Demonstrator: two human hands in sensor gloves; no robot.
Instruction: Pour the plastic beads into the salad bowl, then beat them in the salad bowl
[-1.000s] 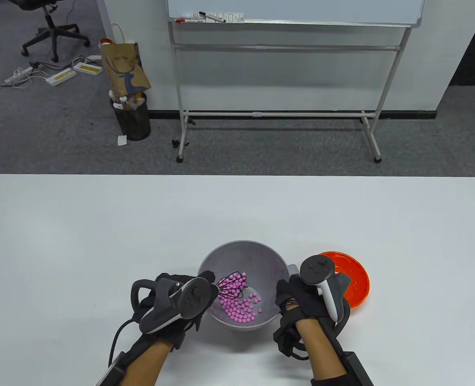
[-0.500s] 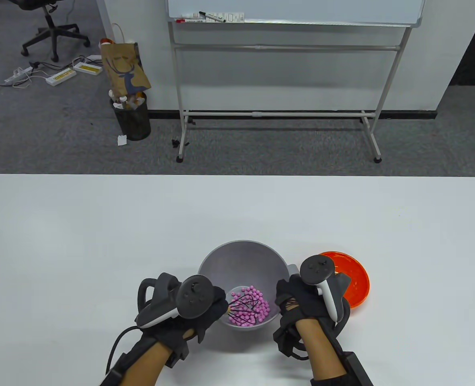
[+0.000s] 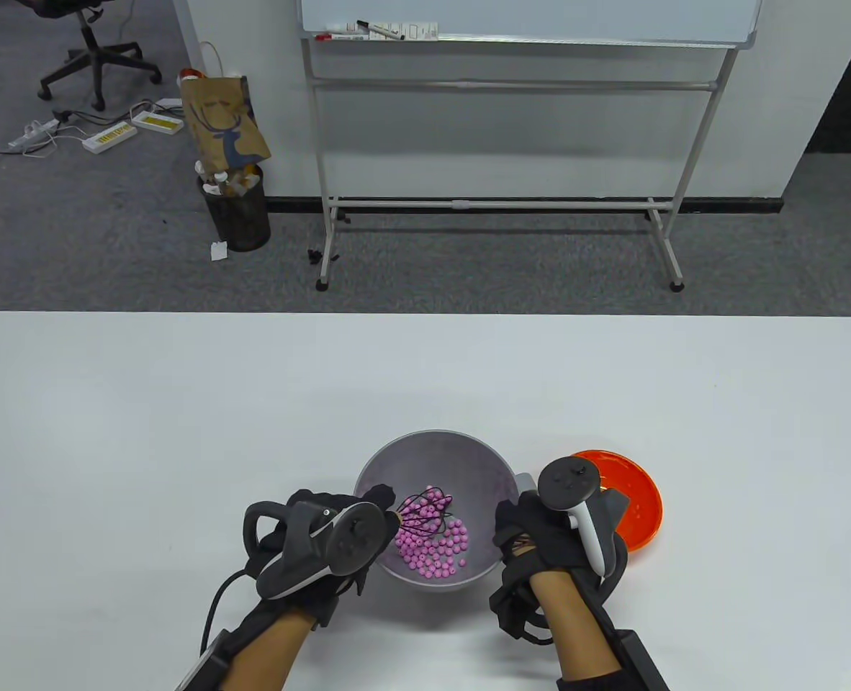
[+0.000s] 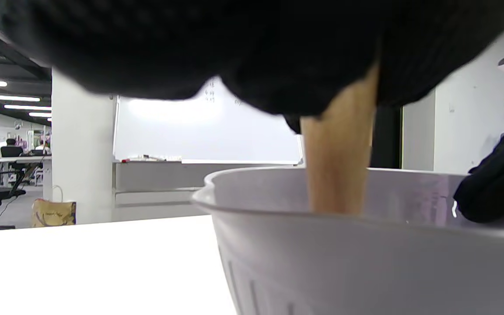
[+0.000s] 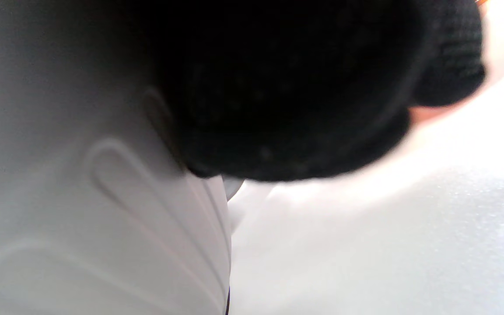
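Observation:
A grey salad bowl (image 3: 433, 450) stands near the table's front edge with several pink beads (image 3: 433, 553) in its bottom. My left hand (image 3: 353, 522) grips a whisk by its wooden handle (image 4: 337, 175); the black wire head (image 3: 425, 509) is down among the beads. At the bowl's right side, my right hand (image 3: 523, 529) grips the rim by its handle. In the left wrist view the bowl's wall (image 4: 365, 262) fills the lower right. The right wrist view shows the bowl's outer wall (image 5: 81, 197) close up under my dark glove (image 5: 300, 109).
An orange plate (image 3: 631, 500) lies just right of the bowl, behind my right hand. The white table (image 3: 181, 432) stretches out to the left and behind. Beyond it are a whiteboard stand (image 3: 497, 205), a waste bin (image 3: 238, 212) and an office chair (image 3: 94, 50).
The whisk head swung from the bowl's upper left down to the front, then back up to the left. The beads bunched together, then spread out again. My right hand stayed still.

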